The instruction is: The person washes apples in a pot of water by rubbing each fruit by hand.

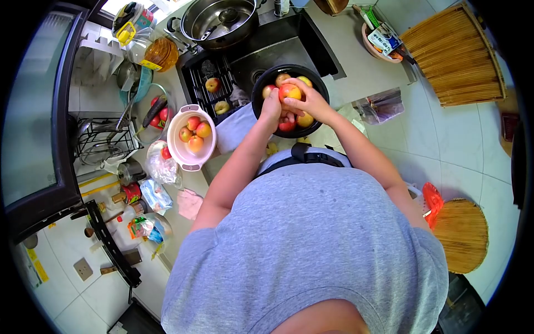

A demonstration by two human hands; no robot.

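Over a black bowl (pixel 257 101) at the front edge of the sink, I hold a round red-and-yellow fruit (pixel 290 92), which looks like an apple or a nectarine. My left hand (pixel 271 108) is closed against its left side. My right hand (pixel 312 104) curls around it from the right, fingers beneath it. Several similar fruits lie in the bowl around and below my hands, such as a yellowish one (pixel 305 119) under my right hand. Where the fingers meet is partly hidden.
Left of the bowl, a pink colander (pixel 174 149) holds several similar fruits. Two more rest on a black rack (pixel 207 89) over the sink (pixel 278 55). A large steel pot (pixel 194 22) stands behind. Bottles, bags and packets crowd the left counter; a bamboo mat (pixel 453 53) is at right.
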